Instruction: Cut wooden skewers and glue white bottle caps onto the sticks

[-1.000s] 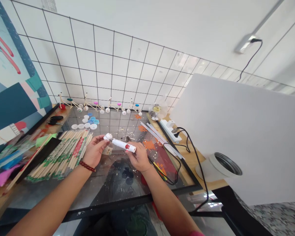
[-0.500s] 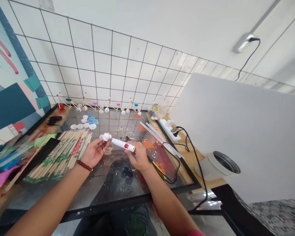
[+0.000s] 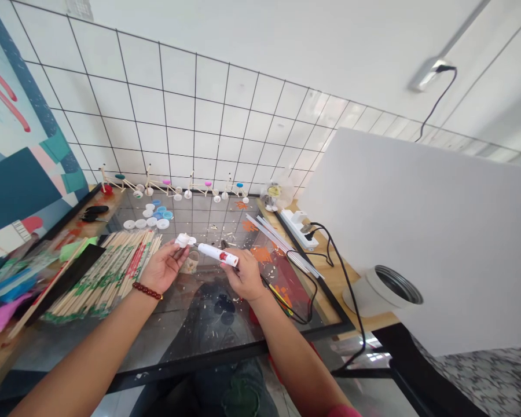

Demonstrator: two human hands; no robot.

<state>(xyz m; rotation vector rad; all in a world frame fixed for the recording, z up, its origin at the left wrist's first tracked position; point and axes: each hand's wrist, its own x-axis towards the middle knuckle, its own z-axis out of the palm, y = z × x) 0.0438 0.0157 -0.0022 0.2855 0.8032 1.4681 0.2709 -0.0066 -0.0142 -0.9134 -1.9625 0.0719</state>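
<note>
Over the middle of the dark table, my left hand (image 3: 161, 267), with a beaded bracelet at the wrist, pinches small white plastic caps (image 3: 183, 240) between thumb and fingers. How the caps are joined is too small to tell. My right hand (image 3: 246, 273) is wrapped round a white hot glue gun (image 3: 217, 255) with a red mark on its side. Its thin nozzle points left toward the caps, close beside them; whether they touch I cannot tell. The handle is mostly hidden by the fingers. Loose white and blue bottle caps (image 3: 151, 222) lie behind my left hand.
Bundled wooden sticks (image 3: 108, 272) lie at left. Small stick-and-cap models (image 3: 191, 188) line the back edge before a wire grid (image 3: 178, 104). Clear glue sticks (image 3: 282, 243), a power strip (image 3: 299, 229), black cords (image 3: 351, 284) and a white bucket (image 3: 373, 295) are at right.
The white caps have turned and shifted slightly left, a little away from the nozzle. My right hand and the glue gun have hardly moved.
</note>
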